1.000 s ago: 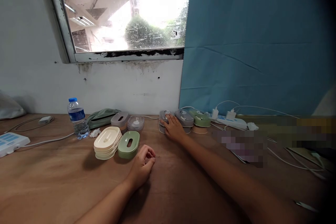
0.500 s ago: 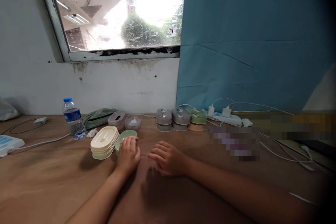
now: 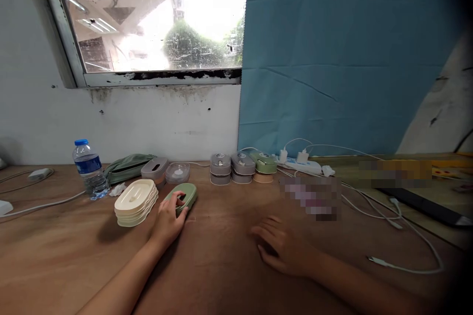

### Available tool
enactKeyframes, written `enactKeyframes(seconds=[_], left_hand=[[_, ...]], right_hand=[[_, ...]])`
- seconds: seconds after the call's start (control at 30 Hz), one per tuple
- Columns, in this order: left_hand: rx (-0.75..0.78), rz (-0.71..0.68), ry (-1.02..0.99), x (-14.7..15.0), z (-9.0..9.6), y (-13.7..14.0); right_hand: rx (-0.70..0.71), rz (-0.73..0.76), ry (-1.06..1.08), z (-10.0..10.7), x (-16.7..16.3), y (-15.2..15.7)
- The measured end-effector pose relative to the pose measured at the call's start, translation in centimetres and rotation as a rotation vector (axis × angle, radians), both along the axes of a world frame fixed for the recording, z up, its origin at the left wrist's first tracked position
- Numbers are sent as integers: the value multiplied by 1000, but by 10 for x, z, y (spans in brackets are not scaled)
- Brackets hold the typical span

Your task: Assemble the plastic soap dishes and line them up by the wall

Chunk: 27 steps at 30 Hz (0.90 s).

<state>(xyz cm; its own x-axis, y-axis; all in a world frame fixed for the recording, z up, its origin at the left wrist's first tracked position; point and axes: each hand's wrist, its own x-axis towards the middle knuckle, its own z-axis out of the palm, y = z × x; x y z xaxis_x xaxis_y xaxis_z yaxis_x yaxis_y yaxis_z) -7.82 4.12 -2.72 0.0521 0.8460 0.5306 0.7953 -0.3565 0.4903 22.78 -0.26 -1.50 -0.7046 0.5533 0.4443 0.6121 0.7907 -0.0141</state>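
My left hand [image 3: 170, 215] has its thumb and fingers around the near end of a green oval lid-like piece [image 3: 190, 194] with a dark slot, resting on the brown table. Left of it stands a stack of cream oval lids [image 3: 136, 196]. My right hand [image 3: 281, 245] is over the table to the right, slightly blurred, its fingers loosely apart and nothing in them. Behind, against the wall, are a grey box with a slotted top [image 3: 154, 167] and a clear round-cornered lid [image 3: 178, 173].
Two grey lunch boxes, one at the left [image 3: 220, 169], and a green one [image 3: 264, 167] line the back. A water bottle [image 3: 90, 170] and green pouch [image 3: 127, 168] stand left. A power strip [image 3: 301, 165] and white cables [image 3: 410, 270] lie right.
My right hand has drawn away to the right and toward me. The green piece, earlier showing a hollow side, now shows a slotted top and lies farther from the cream stack. The view has shifted right.
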Motion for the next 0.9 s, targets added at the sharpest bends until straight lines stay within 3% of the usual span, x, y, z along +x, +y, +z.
enactKeyframes(seconds=[0.2, 0.33, 0.5, 0.6, 0.7, 0.83, 0.9], left_hand=[[-142, -446, -103, 23, 8, -22], [-214, -612, -57, 34, 8, -31], [-166, -704, 101, 37, 14, -36], [-12, -517, 201, 24, 28, -32], [115, -62, 270, -5, 42, -18], [-8, 592, 360, -53, 47, 2], [-146, 764, 396, -72, 46, 7]], right_hand=[[-199, -195, 384, -9, 23, 14], [-308, -71, 416, -7, 23, 14], [-314, 102, 212, 5, 21, 6], [-322, 95, 76, 7, 20, 3], [-348, 75, -1, 7, 17, 0], [-385, 66, -14, 10, 12, -1], [-390, 71, -8, 12, 11, -1]])
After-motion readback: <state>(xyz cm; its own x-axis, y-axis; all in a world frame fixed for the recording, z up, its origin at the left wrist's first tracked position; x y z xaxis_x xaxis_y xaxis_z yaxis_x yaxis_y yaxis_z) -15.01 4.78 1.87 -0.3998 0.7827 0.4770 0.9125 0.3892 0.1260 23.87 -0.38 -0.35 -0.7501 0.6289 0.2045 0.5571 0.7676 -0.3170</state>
